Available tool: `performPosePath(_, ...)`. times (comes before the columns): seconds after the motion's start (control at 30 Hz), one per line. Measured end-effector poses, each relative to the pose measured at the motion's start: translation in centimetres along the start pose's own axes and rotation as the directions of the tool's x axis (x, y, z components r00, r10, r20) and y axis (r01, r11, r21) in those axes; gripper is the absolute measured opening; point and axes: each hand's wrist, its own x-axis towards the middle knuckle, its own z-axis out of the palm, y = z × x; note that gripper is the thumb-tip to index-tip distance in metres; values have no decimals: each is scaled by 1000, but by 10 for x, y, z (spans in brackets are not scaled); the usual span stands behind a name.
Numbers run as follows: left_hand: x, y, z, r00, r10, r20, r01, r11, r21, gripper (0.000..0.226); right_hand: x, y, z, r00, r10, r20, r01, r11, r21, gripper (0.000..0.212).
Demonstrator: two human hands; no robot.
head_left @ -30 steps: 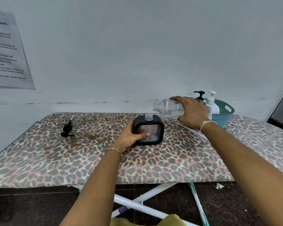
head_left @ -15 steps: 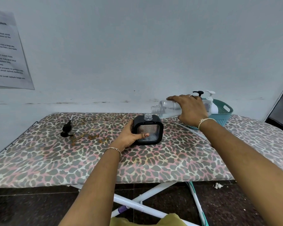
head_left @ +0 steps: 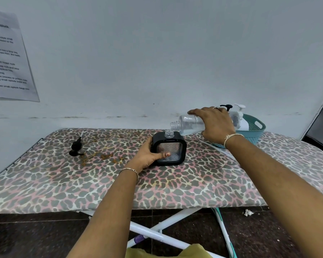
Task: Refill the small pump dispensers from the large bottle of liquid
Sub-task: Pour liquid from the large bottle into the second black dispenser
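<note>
A square black dispenser (head_left: 172, 144) with a clear front and an open clear neck stands on the leopard-print board (head_left: 157, 183). My left hand (head_left: 147, 155) grips its left side, thumb across the front. My right hand (head_left: 214, 123) holds the large clear bottle (head_left: 190, 124) tipped almost flat, its open mouth just above and right of the dispenser's neck. Some liquid lies in the bottle's lower side. The dispenser's black pump head (head_left: 76, 148) lies on the board at the left.
A teal basket (head_left: 254, 131) at the back right holds a white pump dispenser (head_left: 241, 116) and a black-topped one (head_left: 227, 107). A white tube (head_left: 218, 149) lies on the board by the basket. A printed sheet (head_left: 6, 58) hangs on the wall. Brown stains mark the board.
My right hand has tipped the large bottle lower, bringing its mouth down toward the dispenser's neck. My left hand keeps its hold on the dispenser.
</note>
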Motion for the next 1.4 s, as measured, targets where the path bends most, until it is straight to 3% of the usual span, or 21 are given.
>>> performPosePath(1.4, -3, 2, 0, 1000, -4, 11, 4, 1000, -17, 84, 2, -3, -3, 1000, -8, -9, 8, 1000, -14, 75)
